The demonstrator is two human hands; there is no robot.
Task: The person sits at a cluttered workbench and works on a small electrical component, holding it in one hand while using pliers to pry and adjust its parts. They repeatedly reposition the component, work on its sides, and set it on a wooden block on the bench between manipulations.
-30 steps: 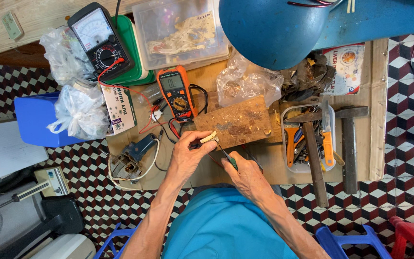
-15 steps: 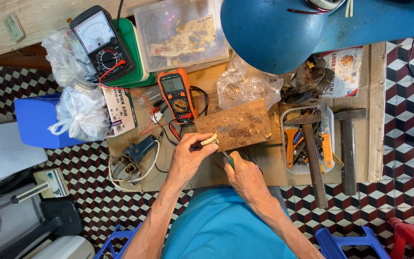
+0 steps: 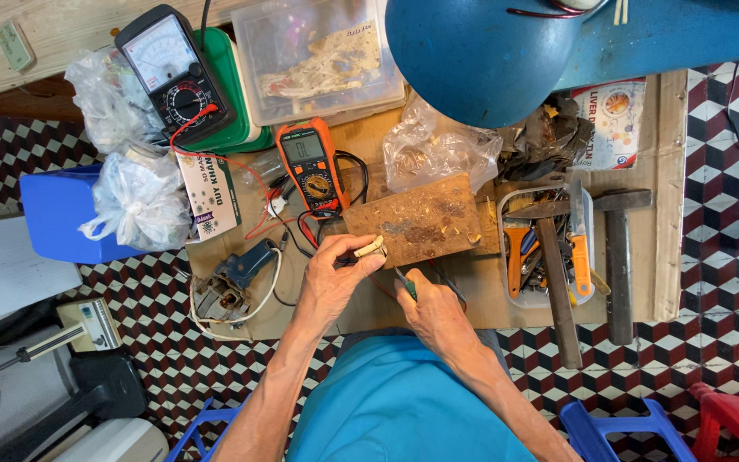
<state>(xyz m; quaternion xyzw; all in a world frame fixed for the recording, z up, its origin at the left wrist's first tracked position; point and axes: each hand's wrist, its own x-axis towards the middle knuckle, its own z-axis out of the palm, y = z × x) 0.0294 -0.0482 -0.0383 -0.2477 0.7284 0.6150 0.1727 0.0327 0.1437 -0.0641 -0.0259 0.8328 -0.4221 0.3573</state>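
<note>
Currently, the work in hand appears to be fine work on a small cream-coloured component (image 3: pixel 370 249), held over the front edge of the cardboard-covered bench (image 3: pixel 472 287), just in front of the scorched wooden work block (image 3: pixel 416 221). The left hand (image 3: pixel 335 278) is closed around the component, thumb and fingertips pinching it, wrist angled inward. The right hand (image 3: pixel 434 312) is closed on a green-handled tool (image 3: pixel 405 283), its tip directed at the component; the tool type cannot be determined. The next move probably calls for a steady tip and a firm pinch. Farther back lie an orange digital multimeter (image 3: pixel 312 164), an analogue multimeter (image 3: pixel 173 73) and a blue lamp shade (image 3: pixel 481 56).
</note>
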